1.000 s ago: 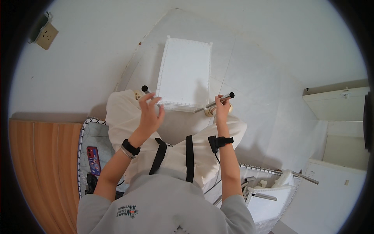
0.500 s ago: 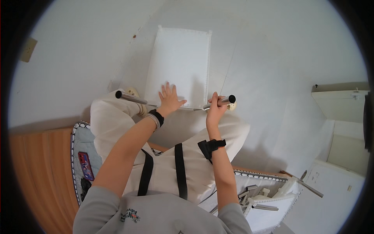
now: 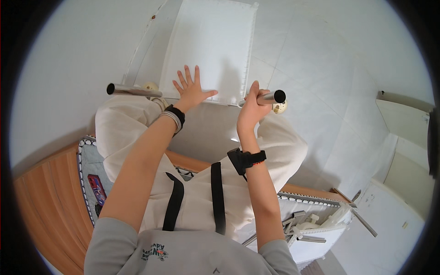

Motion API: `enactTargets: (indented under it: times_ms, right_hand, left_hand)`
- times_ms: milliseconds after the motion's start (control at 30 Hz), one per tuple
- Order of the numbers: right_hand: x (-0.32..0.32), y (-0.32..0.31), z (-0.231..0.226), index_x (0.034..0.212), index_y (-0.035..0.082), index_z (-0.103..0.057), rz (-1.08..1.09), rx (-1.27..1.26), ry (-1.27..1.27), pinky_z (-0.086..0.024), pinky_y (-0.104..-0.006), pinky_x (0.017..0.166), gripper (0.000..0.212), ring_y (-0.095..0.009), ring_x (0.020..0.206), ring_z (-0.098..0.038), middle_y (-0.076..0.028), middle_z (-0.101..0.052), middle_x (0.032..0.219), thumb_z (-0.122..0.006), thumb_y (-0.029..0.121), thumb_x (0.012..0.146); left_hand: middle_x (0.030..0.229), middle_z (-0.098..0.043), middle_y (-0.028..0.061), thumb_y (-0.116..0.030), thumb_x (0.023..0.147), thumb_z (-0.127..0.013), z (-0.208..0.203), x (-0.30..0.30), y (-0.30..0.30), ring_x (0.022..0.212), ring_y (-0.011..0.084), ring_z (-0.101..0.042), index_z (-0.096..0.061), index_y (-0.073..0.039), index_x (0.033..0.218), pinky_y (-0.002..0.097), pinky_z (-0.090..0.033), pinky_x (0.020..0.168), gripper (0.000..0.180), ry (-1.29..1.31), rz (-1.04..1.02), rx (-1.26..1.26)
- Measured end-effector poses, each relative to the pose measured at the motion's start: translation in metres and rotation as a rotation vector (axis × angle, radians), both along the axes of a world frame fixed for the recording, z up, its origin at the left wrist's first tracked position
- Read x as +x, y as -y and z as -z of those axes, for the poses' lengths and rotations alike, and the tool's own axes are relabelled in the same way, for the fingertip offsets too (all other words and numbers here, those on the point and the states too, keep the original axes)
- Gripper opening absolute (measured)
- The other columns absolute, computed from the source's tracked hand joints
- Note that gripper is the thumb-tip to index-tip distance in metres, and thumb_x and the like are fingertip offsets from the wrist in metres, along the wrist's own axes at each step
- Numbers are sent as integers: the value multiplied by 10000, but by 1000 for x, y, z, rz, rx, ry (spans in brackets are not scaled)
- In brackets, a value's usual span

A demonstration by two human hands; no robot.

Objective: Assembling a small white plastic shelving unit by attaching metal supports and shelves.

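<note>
In front of my knees is a white rectangular panel (image 3: pixel 211 41) with a ridged rim. My left hand (image 3: pixel 190 91) lies spread and flat on its near part. A shiny metal tube (image 3: pixel 134 90), with a dark open end, sticks up at the panel's near left corner. Another metal tube (image 3: pixel 271 97) rises at the near right corner, and my right hand (image 3: pixel 253 105) is wrapped around it. The lower ends of both tubes, where they meet the panel, are partly hidden.
On the mat's right side (image 3: pixel 293 206) lie several metal tubes (image 3: pixel 293 220) and white parts (image 3: pixel 330 224). A phone in a colourful case (image 3: pixel 97 189) is at my left. Wooden boards (image 3: pixel 55 192) run along the left, and a white cabinet (image 3: pixel 403 114) stands far right.
The panel and both tubes appear higher in the view, and the two tubes are farther apart. My left hand is still flat on the panel; my right hand still grips its tube.
</note>
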State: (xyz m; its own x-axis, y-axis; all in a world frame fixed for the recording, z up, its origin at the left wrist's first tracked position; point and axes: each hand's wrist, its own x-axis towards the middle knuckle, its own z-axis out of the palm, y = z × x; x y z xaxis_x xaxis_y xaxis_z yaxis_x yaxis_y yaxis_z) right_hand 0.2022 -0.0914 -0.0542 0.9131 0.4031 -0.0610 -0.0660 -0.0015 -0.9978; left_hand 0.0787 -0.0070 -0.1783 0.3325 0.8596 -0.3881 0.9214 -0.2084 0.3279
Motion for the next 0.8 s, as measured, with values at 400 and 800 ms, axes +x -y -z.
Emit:
enactTargets:
  times_ms: [400,800]
  right_hand:
    - [-10,-5,67,627,45,-420,16,-94,-15,-374,-250,567,268,-114,514,-433,-31,-443,509,-565,139,831]
    - [-7,0,95,683,36,-406,-24,-78,-19,-378,-252,563,239,-113,529,-441,-47,-454,539,-571,130,827]
  left_hand:
    - [1386,188,233,-663,599,-592,-12,-4,-13,1223,458,258,57,-107,1378,623,152,917,1156,19,13,-79]
    - [1363,230,251,-710,564,-585,-5,1,-12,1192,474,297,107,-111,1368,635,158,899,1218,-11,-3,-95]
